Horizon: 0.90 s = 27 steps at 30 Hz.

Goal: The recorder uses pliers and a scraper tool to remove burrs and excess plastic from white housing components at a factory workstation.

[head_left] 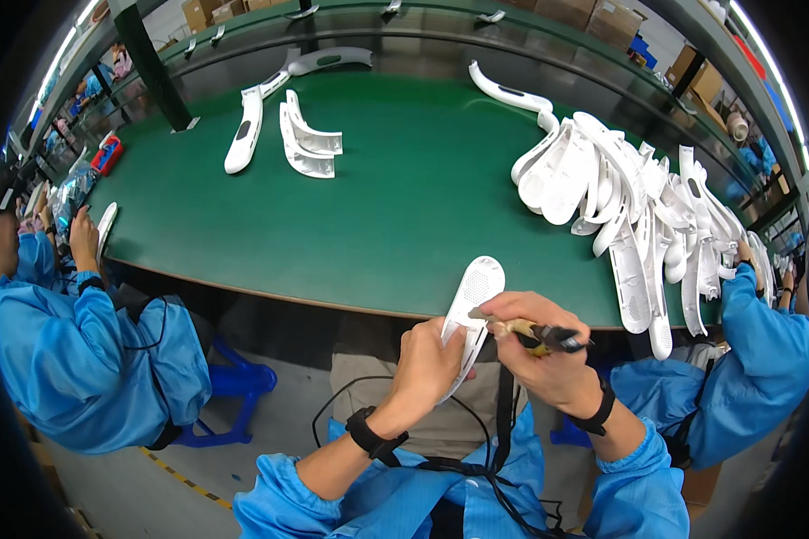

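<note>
At the table's front edge, my left hand [427, 359] is closed around a long white plastic shell [479, 282] with a rounded, perforated end. The shell points up and away, tilted over the edge. My right hand [548, 346] grips a hand tool with a yellowish and black handle [559, 339], which looks like a trimming knife. Its short tip lies at the shell's side edge, close to my left thumb; whether it touches cannot be made out. Black straps circle both my wrists.
A big heap of white plastic shells [634, 193] covers the green table's [360, 234] right side. Several more shells [307, 139] lie at the back left. One person in blue [90, 359] sits at left, another [737, 359] at right, reaching into the heap. Dark cords [503, 485] hang by my lap.
</note>
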Motion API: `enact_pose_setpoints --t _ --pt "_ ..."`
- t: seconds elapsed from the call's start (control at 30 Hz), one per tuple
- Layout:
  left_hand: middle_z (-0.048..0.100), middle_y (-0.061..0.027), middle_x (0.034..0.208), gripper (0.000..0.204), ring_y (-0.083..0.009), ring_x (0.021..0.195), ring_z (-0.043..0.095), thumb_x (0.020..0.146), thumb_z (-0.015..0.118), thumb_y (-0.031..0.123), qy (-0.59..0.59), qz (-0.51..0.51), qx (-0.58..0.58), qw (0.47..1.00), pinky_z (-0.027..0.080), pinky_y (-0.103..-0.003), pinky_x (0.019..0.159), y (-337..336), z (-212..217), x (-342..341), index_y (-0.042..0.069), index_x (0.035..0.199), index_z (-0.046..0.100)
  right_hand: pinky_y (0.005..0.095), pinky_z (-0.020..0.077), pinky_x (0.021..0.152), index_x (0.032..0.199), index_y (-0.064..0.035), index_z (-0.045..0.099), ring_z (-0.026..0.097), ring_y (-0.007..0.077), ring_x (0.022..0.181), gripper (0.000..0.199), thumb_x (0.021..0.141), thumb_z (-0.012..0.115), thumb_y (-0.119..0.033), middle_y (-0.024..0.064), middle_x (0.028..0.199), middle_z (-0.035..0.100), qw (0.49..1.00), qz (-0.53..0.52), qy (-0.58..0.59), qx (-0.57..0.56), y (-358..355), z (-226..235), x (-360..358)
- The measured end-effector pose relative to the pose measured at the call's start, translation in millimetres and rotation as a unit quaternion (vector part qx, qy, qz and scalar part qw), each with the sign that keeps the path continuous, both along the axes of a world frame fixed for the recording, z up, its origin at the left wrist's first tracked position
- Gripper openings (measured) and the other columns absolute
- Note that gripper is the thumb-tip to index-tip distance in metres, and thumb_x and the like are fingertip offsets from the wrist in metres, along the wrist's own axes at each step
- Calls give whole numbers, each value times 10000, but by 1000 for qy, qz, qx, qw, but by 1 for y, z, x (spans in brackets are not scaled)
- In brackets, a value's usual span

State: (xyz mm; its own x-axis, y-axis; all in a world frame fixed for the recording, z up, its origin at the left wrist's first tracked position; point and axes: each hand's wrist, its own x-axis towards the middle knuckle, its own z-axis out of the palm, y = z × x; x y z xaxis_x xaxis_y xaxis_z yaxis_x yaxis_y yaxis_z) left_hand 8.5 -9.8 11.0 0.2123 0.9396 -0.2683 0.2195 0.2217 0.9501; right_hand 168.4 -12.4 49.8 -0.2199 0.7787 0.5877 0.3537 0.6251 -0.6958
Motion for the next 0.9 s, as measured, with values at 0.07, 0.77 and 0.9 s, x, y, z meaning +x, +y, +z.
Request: enact_pose_setpoints --t 0.07,0.77,0.9 --pt "659 -89 677 211 -145 544 662 969 524 105 -7 1 -5 1000 514 -277 470 0 -1 -1 -73 951 636 313 538 668 1016 20 616 673 241 758 291 740 677 90 133 969 692 1000 20 -15 9 -1 8 -1" --pt "662 -100 670 228 -157 531 666 972 511 111 -23 4 -19 1000 511 -291 463 2 0 3 -81 924 623 325 539 680 981 25 630 668 255 762 249 752 671 115 162 956 695 997 27 -50 -50 4 -9 10" --pt "660 -94 673 225 -162 531 666 971 516 109 -13 -4 -13 1000 515 -292 461 1 0 0 -84 956 630 309 527 673 1005 9 628 656 229 760 253 767 681 77 127 924 680 999 0 28 43 -2 9 6"
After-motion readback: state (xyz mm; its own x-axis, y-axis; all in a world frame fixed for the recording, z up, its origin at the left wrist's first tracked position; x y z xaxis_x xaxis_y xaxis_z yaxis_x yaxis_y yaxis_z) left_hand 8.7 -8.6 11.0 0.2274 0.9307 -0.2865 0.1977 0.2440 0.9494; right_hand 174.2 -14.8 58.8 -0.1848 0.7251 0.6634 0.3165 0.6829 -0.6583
